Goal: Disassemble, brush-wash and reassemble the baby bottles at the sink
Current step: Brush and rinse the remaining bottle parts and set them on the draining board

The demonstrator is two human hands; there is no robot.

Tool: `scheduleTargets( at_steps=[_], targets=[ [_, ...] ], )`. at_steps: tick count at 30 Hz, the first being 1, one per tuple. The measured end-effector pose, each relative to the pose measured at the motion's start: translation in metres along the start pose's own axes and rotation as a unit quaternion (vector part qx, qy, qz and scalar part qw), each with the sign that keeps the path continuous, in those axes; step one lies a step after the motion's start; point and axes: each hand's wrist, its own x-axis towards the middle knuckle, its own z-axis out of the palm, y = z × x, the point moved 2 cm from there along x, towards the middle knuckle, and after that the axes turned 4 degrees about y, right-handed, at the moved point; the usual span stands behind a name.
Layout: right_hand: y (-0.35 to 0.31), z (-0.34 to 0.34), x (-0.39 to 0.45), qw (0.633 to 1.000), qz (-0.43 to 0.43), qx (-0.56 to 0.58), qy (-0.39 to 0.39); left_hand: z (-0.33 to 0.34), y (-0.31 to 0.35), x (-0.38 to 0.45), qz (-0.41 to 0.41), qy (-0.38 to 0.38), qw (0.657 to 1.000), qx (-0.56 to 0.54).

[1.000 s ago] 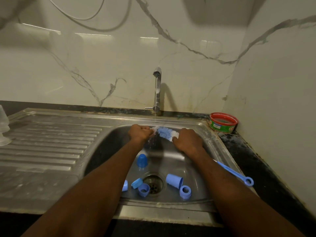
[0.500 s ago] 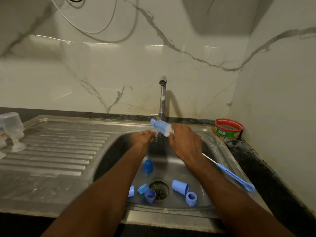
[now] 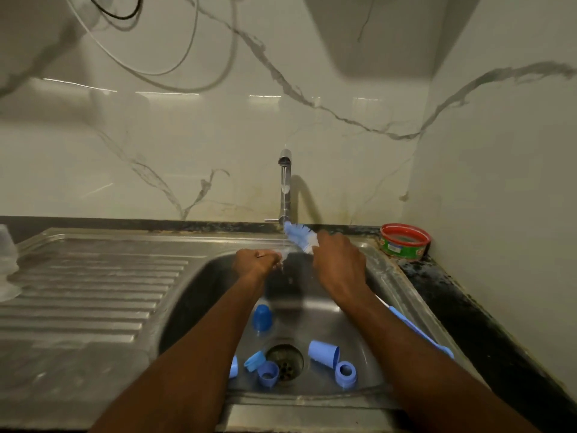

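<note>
Mid-wash, by the look of it: rinsing under running tap, brush-wash step w/ reassembly not yet begun. Right hand wrapped round the bottle brush just below the bristle head, bristles angled up-left beside the water stream, blue handle trailing back along the right forearm toward the sink rim. Left hand curled closed in the stream, just left of the brush head; something small & pale seems pinched at the fingertips, poss. a teat, but too blurred to say — can't tell what, if anything, is gripped. Next move prob. calls for bringing bristles to whatever the left hand holds, or swapping for a fresh part from below; wet plastic likely slippery, so firm pinch needed. Stainless sink basin below both hands holds the loose bottle parts: dark-blue cap upright under the left forearm, light-blue cylindrical cover on its side right of the drain, collar ring just beside it, another ring & flat blue piece left of the drain, one more part half hidden by the left arm. Red-rimmed green tub on counter right of the right hand, contents unclear. Clear bottle body far left on drainboard, looks empty.
</note>
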Motion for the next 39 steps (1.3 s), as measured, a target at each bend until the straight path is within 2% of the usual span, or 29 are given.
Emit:
scheduleTargets(
  at_steps=[4,7,10,14,17,20,23,25,29,33,35,39],
  targets=[
    [-0.006,0.009,-0.008,0.998,-0.041,-0.009,-0.051,0.002,0.004,-0.004,0.033,-0.03,0.999,-0.002],
    [-0.009,0.008,0.0,0.992,-0.049,0.07,-0.094,0.01,0.008,-0.01,0.056,-0.088,0.995,0.0],
    [-0.004,0.002,0.004,0.991,-0.036,0.119,-0.039,0.012,0.01,-0.016,0.071,-0.092,0.993,0.017],
    [-0.001,0.0,-0.004,0.998,-0.008,0.058,-0.025,0.004,0.004,-0.011,0.063,-0.035,0.997,0.01],
    [-0.009,-0.005,-0.013,0.997,-0.045,0.026,-0.051,0.006,0.004,-0.005,0.071,-0.071,0.995,0.0],
    [-0.008,-0.005,-0.008,0.997,-0.024,0.048,-0.049,0.013,0.007,-0.01,0.098,-0.098,0.99,0.022],
    [-0.004,-0.004,-0.002,0.999,0.019,0.035,-0.015,0.012,0.01,-0.014,0.091,-0.083,0.992,0.006],
    [-0.002,-0.002,-0.003,1.0,0.006,0.016,0.006,0.007,0.012,-0.014,0.072,-0.059,0.996,-0.014],
    [-0.014,-0.001,-0.016,0.998,-0.06,0.009,-0.021,0.003,0.01,-0.009,0.065,-0.056,0.996,-0.019],
    [-0.012,-0.005,-0.007,0.999,-0.017,-0.033,0.012,0.012,0.016,-0.021,0.092,-0.077,0.993,-0.014],
    [-0.006,-0.008,-0.003,0.998,0.0,-0.062,0.022,0.013,0.019,-0.022,0.095,-0.061,0.994,-0.003],
    [-0.003,-0.009,-0.012,0.996,-0.043,-0.062,0.056,0.008,0.018,-0.018,0.071,-0.006,0.997,-0.033]
  ],
)
